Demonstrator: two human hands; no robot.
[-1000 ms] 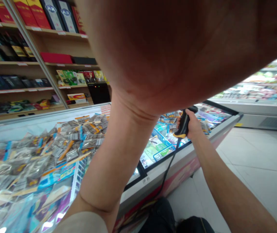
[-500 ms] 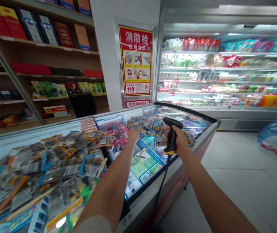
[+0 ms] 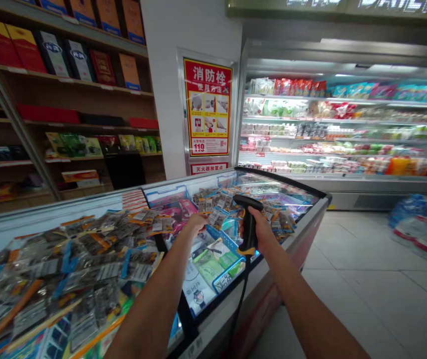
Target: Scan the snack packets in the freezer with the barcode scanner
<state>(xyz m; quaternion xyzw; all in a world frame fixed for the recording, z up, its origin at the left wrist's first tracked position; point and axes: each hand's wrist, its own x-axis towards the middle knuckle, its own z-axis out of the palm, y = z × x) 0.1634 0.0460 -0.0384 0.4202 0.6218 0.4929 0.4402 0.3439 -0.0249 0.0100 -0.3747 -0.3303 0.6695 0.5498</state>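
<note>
My right hand (image 3: 261, 230) is wrapped round the grip of a black and yellow barcode scanner (image 3: 249, 229), held upright above the freezer's glass, its cable hanging down the front. My left hand (image 3: 197, 223) reaches forward with its fingers drawn together. Its fingertips meet the edge of a pile of small clear packets (image 3: 221, 203) with barcodes and orange or blue edges. Whether one is pinched there I cannot make out. A larger heap of similar packets (image 3: 97, 259) covers the glass on the left.
The chest freezer (image 3: 299, 239) holds blue baskets (image 3: 223, 238) and bagged goods under its glass. Behind stand a shelf unit (image 3: 75, 89) with boxes and a lit, open refrigerated case (image 3: 333, 119). Wrapped bottles (image 3: 415, 212) sit on the tiled floor at right.
The view has tilted up slightly. The scanner and both hands now appear lower and further left in the picture. My right hand still grips the scanner.
</note>
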